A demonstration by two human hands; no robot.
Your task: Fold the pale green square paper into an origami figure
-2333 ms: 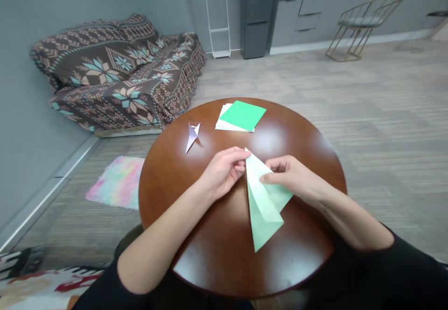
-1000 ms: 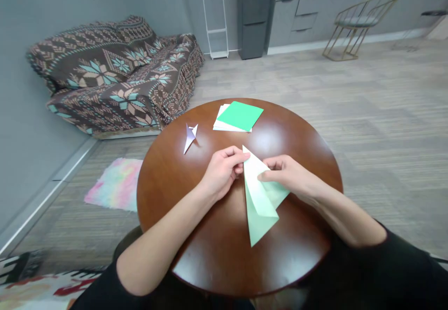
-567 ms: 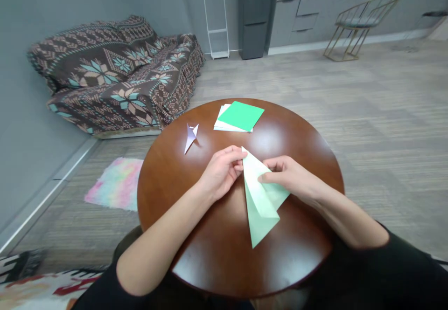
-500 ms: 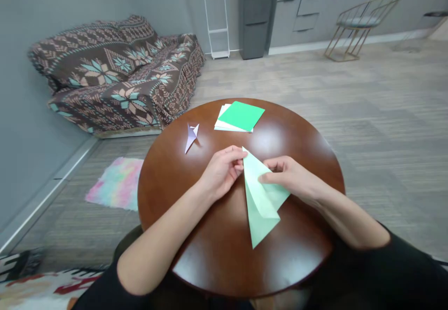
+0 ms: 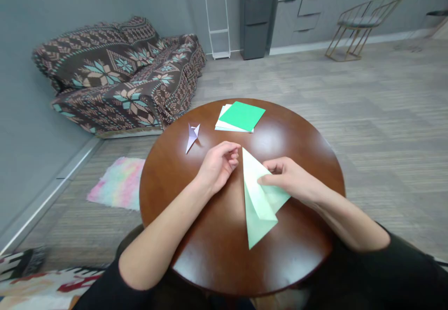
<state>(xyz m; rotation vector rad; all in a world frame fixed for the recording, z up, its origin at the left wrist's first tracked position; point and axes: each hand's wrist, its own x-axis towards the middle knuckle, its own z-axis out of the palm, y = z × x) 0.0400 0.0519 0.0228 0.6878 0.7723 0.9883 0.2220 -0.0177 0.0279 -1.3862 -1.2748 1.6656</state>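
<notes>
A pale green sheet of origami paper (image 5: 261,189), folded to a narrow point at its far end, is over the middle of the round table. My right hand (image 5: 285,175) pinches its right side, thumb on top and the other fingers partly hidden behind. A loose flap stands along the middle of the paper. Just left of the paper's tip is my left hand (image 5: 222,163), its fingers curled and the thumb close to the index finger. Nothing shows between them, and a slight gap separates them from the paper.
A small folded purple paper figure (image 5: 192,137) lies on the brown round table (image 5: 168,193), at the left. Farther back is a stack with a green sheet (image 5: 243,115) over white sheets (image 5: 226,126). Beyond are a covered sofa (image 5: 122,77) and a wire-backed chair (image 5: 364,23).
My left hand has let go of the paper's tip and drawn slightly left. My right hand still holds the paper, whose near corner has shifted a little left.
</notes>
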